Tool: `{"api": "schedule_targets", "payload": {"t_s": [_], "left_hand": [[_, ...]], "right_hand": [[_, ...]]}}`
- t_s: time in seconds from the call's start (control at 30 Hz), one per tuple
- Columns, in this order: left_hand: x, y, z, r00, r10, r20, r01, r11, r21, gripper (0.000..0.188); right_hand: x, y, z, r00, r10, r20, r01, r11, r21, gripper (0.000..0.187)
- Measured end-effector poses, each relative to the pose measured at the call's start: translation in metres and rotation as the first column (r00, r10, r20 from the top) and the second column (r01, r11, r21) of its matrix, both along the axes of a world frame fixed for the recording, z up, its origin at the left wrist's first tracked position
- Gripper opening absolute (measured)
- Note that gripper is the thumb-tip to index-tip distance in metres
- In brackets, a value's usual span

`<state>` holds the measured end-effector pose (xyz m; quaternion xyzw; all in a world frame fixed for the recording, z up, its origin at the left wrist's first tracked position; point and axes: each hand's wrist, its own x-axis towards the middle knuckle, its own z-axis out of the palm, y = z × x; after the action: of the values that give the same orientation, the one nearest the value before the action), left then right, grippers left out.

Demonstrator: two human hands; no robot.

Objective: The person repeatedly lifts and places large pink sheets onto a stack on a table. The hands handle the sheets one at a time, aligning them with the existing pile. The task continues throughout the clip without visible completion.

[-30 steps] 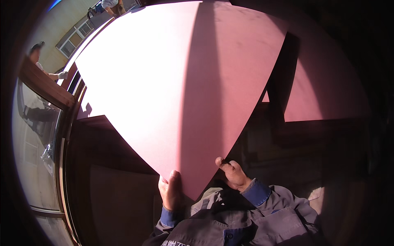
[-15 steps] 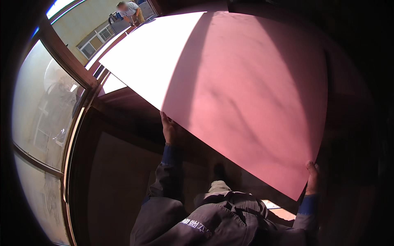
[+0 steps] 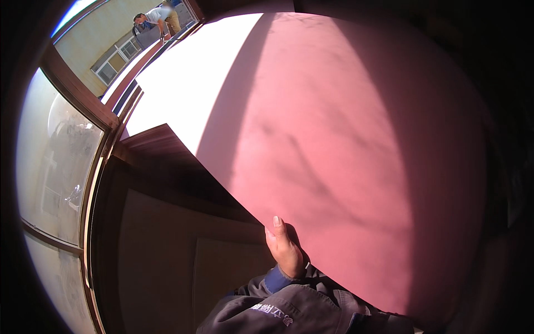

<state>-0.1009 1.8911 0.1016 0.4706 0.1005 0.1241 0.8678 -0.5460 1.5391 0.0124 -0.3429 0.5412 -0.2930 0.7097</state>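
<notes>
A large, thin, flat pink panel spreads across most of the view, glaring white where sun strikes its far left part. My left hand is closed on its near edge, thumb on the top face; the fingers are hidden underneath. Below that hand lies my dark jacket, against or close to the panel's edge. My right hand is out of view, and the panel's near right corner fades into shadow.
On the left stands a framed glass pane. Beneath the panel's left edge shows a dark brown board edge. Pale sheets stand in shade below. Outside, at the far left, a person bends over something.
The panel has come nearer to my body and swung round, its near edge now steeper. My left hand has moved down and right with it. My right hand has left the view.
</notes>
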Motion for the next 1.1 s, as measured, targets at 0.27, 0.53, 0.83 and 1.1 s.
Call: {"api": "schedule_targets", "payload": {"t_s": [0.27, 0.53, 0.83, 1.1], "left_hand": [[0.2, 0.0, -0.048, 0.983, -0.056, 0.175, -0.017, 0.919, 0.393, 0.039], [0.286, 0.017, 0.012, 0.839, -0.408, -0.36, 0.527, 0.774, 0.351, 0.063], [0.161, 0.042, 0.0, 0.775, -0.629, -0.06, 0.631, 0.769, 0.104, 0.014], [0.187, 0.077, 0.025, 0.874, -0.48, -0.077, 0.475, 0.877, -0.072, 0.013]], "right_hand": [[0.122, 0.016, -0.019, 0.917, 0.207, 0.341, -0.217, 0.976, -0.008, 0.047], [0.304, 0.133, 0.027, 0.859, 0.315, 0.404, -0.242, 0.945, -0.221, 0.038], [0.4, 0.239, 0.062, 0.906, 0.359, 0.222, -0.342, 0.933, -0.112, 0.013], [0.468, 0.269, 0.071, 0.533, 0.565, 0.629, -0.759, 0.648, 0.062, 0.021]]}}
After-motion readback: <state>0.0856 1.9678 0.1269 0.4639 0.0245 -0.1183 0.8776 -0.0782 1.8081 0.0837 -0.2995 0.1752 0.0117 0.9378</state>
